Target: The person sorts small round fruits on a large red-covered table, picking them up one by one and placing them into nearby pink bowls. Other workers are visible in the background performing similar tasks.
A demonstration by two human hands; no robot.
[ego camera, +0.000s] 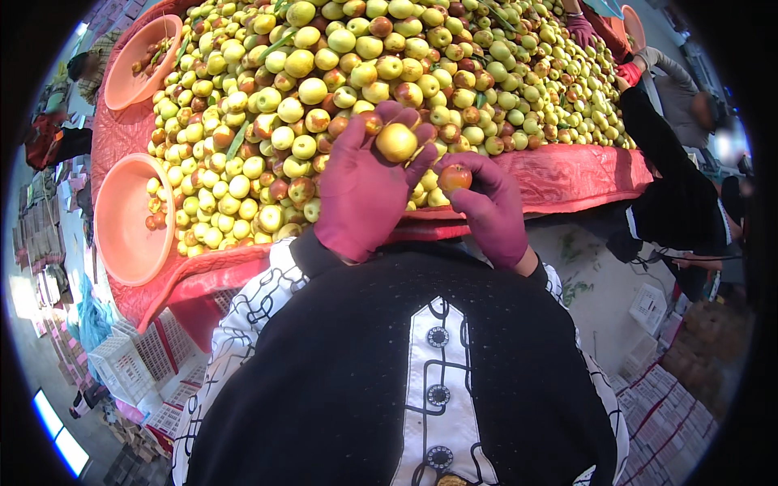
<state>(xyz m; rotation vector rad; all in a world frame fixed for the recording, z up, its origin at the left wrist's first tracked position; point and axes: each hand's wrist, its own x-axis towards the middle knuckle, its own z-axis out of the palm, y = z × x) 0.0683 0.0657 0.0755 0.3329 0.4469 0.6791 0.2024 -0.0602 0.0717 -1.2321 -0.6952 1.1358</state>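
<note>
My left hand (pixel 368 188), in a magenta glove, is turned palm up over the near edge of a big heap of green and reddish-brown jujubes (pixel 279 109). A yellow-green jujube (pixel 396 143) rests in its curled fingers, with a browner one (pixel 371 123) beside it that may be in the hand or on the heap. To its right, my right hand (pixel 491 209), gloved alike, pinches a red-brown jujube (pixel 454 178) between thumb and fingers. Both hands are close together in front of my chest.
Orange plastic basins (pixel 130 258) stand at the left, holding a few redder jujubes. A red quilted cover (pixel 577 176) edges the heap. Co-workers' gloved hands (pixel 581 30) reach in at the upper right. White plastic crates (pixel 121 364) stand at the lower left.
</note>
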